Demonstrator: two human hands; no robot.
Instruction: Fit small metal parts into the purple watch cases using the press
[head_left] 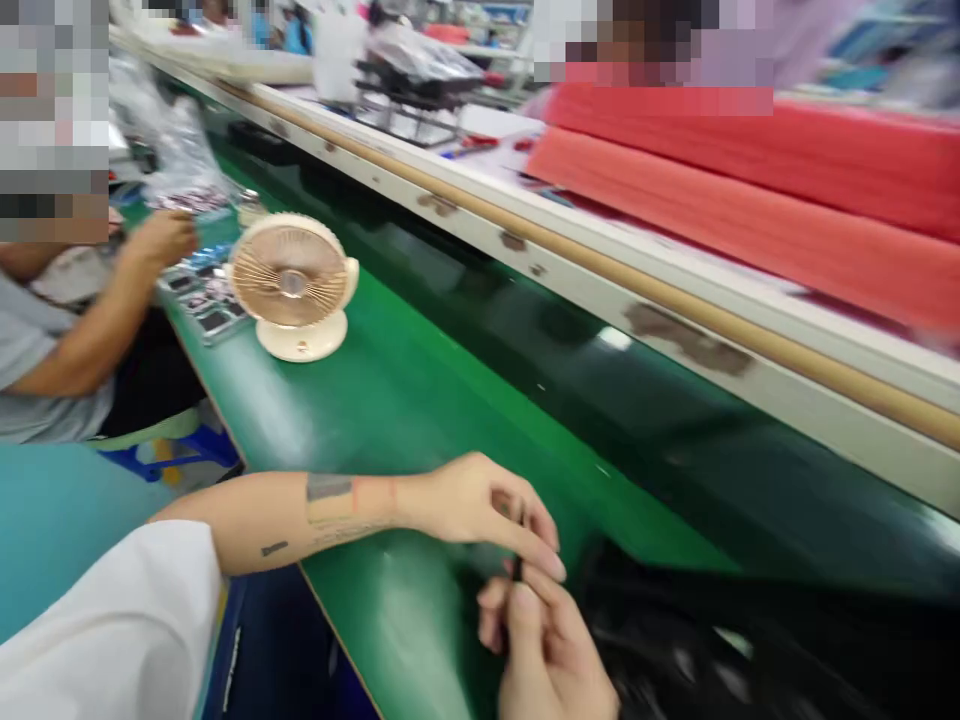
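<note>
My left hand (487, 505) reaches in over the green tabletop, thumb and fingers curled into a pinch. Just below it, my right hand (551, 640) is closed too, its thumb pressed against its fingers. Between the fingertips of both hands shows a thin, small black piece (517, 568); its kind is too blurred to tell, and the fingers cover most of it. To the right of my right hand lies a dark, shiny black heap (675, 640) that looks like black plastic, smeared by motion.
A cream desk fan (292, 285) stands on the green table (390, 400). Beyond it are a tray of small parts (214, 310) and a clear plastic bag (184, 160), near a co-worker's hand (169, 238). A dark conveyor belt (510, 330) and red stacked material (735, 200) lie across.
</note>
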